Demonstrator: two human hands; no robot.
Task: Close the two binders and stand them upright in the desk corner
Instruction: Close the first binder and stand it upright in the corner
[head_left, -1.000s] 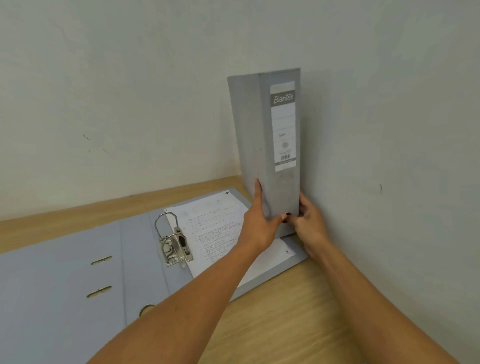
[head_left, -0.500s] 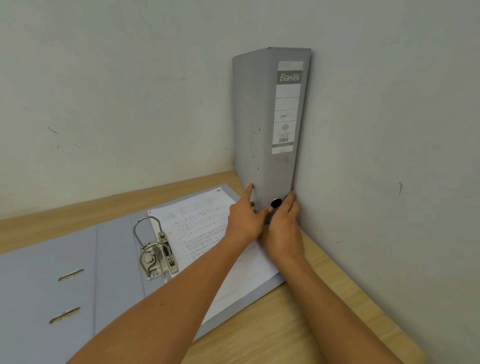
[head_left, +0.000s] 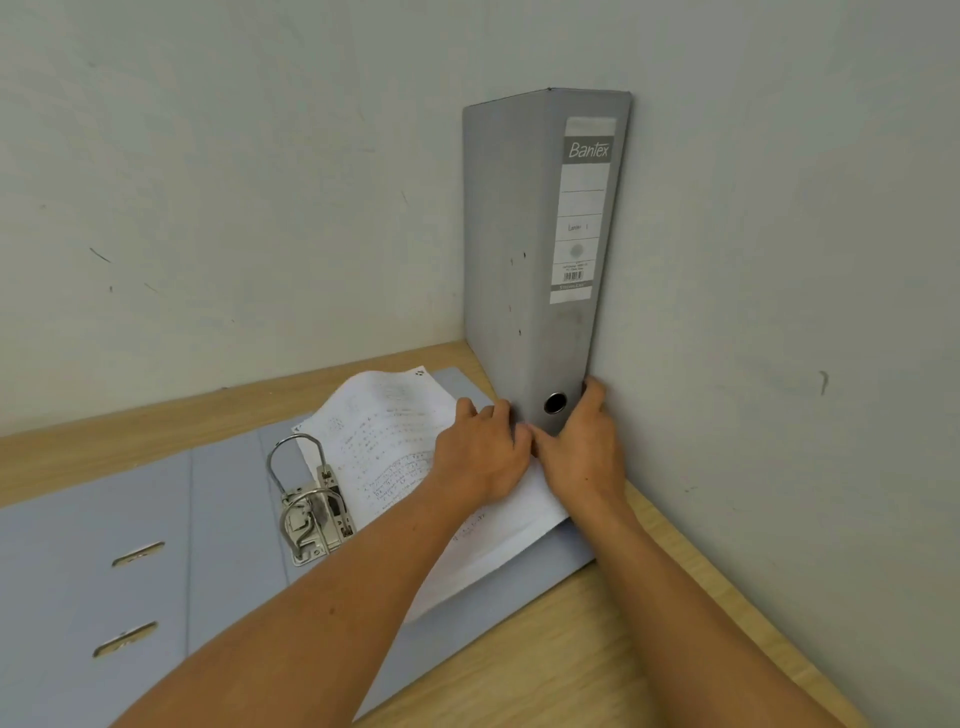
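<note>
A closed grey binder (head_left: 535, 270) stands upright in the desk corner, its labelled spine facing me and its right side against the wall. My left hand (head_left: 480, 454) presses on its lower left side and my right hand (head_left: 587, 449) holds its lower right edge beside the spine's finger hole. A second, blue-grey binder (head_left: 156, 525) lies open and flat on the desk to the left, its metal ring mechanism (head_left: 309, 506) up. A sheet of printed paper (head_left: 384, 436) lies on its right cover, partly under my hands, with its far edge curled up.
The wooden desk (head_left: 597, 649) meets pale walls (head_left: 260, 182) at the back and on the right. The open binder covers most of the desk's left and middle. Bare wood shows along the back edge and at the front right.
The grey binder has gone from held above the open binder to standing in the corner against the right wall. Both hands slid down to its base. The paper's far edge has lifted.
</note>
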